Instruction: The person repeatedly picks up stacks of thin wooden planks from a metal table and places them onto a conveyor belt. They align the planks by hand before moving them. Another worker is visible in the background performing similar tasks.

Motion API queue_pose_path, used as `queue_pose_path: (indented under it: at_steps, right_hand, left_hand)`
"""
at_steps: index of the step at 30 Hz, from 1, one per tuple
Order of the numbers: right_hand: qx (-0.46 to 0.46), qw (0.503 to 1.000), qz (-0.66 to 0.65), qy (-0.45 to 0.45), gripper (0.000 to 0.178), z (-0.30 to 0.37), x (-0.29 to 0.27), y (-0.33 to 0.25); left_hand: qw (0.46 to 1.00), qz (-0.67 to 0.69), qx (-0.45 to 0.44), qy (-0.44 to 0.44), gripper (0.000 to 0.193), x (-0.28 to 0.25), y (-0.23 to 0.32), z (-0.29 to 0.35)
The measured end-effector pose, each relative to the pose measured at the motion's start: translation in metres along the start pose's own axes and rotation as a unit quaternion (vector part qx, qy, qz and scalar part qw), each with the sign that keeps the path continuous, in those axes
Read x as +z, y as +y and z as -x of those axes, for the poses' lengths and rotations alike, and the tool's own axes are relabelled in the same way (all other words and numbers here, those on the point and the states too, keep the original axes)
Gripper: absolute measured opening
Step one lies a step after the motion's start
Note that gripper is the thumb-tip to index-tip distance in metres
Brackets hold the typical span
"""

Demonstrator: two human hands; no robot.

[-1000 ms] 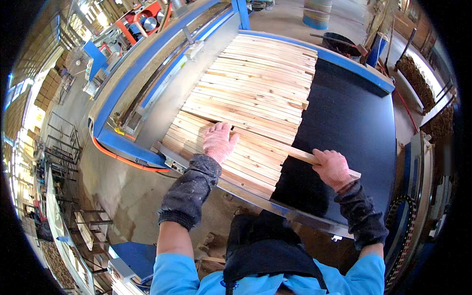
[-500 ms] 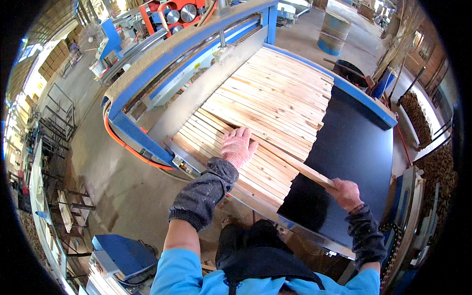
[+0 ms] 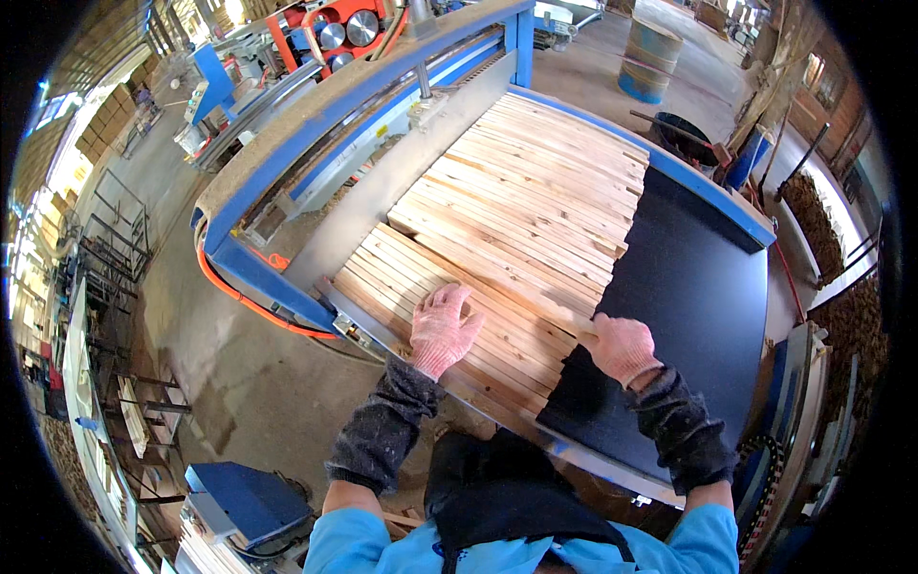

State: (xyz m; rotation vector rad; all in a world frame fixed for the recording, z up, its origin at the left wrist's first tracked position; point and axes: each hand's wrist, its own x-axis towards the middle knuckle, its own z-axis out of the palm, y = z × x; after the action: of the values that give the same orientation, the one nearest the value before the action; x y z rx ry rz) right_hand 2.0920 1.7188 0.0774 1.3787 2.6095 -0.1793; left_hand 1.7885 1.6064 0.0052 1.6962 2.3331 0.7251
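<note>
A sheet of narrow wooden strips (image 3: 516, 191) lies side by side on the black table (image 3: 688, 277) of a blue-framed machine. My left hand (image 3: 445, 330), in a pinkish knit glove, rests on the nearer strips, fingers extended and holding nothing. My right hand (image 3: 622, 349), gloved alike, is closed around the right end of one wooden strip (image 3: 559, 314), which lies in line with the others. A dark gap shows near that row's far left end. The strips' left ends are near a metal plate (image 3: 363, 206); their right ends are uneven.
The machine's blue beam (image 3: 316, 134) crosses behind the plate. An orange hose (image 3: 234, 287) hangs at its left corner. A rusty blue drum (image 3: 650, 59) and a black bucket (image 3: 677, 136) stand beyond the table. A blue-topped machine (image 3: 244, 502) sits at lower left.
My right hand has moved left and away from me, sliding the strip in between the others. My left hand has shifted back toward me and slightly left.
</note>
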Motion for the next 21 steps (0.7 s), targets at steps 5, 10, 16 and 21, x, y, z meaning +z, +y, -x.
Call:
queue_pose_path:
  at_steps: [5, 10, 16, 21]
  right_hand:
    - [-0.011, 0.997, -0.062, 0.043, 0.038, -0.042, 0.021, -0.033]
    - [-0.079, 0.971, -0.132, 0.183, 0.051, -0.052, 0.046, -0.032]
    - [0.078, 0.878, -0.356, 0.312, 0.073, -0.027, 0.09, -0.013]
    - [0.179, 0.593, -0.749, 0.235, 0.081, -0.039, 0.136, -0.034]
  left_hand:
    - [0.989, 0.123, 0.05, 0.061, 0.049, -0.02, 0.008, 0.029]
    - [0.961, 0.219, 0.032, 0.163, 0.036, -0.05, -0.017, 0.105]
    - [0.803, 0.452, -0.296, 0.25, 0.024, -0.039, -0.093, 0.221]
    - [0.691, 0.508, -0.415, 0.303, 0.024, 0.009, -0.198, 0.257]
